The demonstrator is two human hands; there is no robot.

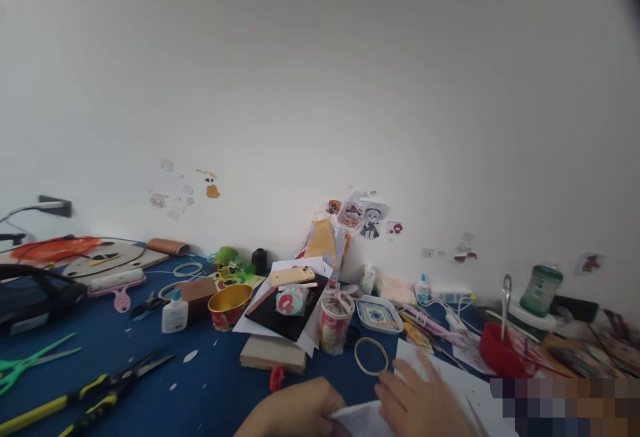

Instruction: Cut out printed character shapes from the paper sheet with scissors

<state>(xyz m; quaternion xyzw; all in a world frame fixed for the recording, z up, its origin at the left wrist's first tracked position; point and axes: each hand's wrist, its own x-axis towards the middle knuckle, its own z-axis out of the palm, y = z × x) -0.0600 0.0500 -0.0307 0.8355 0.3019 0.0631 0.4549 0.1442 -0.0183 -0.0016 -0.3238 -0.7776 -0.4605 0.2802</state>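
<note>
At the bottom edge my left hand (293, 410) is closed in a fist-like pinch on the edge of a white paper sheet (363, 418). My right hand (420, 400) lies on the same paper with its fingers bent over it, partly blurred. Both hands are cut off by the frame's lower edge. Just beyond them on the blue table (210, 390) lie a tape ring (371, 356) and a small red piece (276, 377).
A cluttered table runs along a white wall: gold bowl (229, 304), glue bottle (175, 314), paper cup (336, 322), stacked books with a phone (291, 276), patterned dish (379, 314), red bowl (503, 354), green bottle (541, 289). Green scissors (30, 360) and yellow-handled snips (90, 394) lie at the left.
</note>
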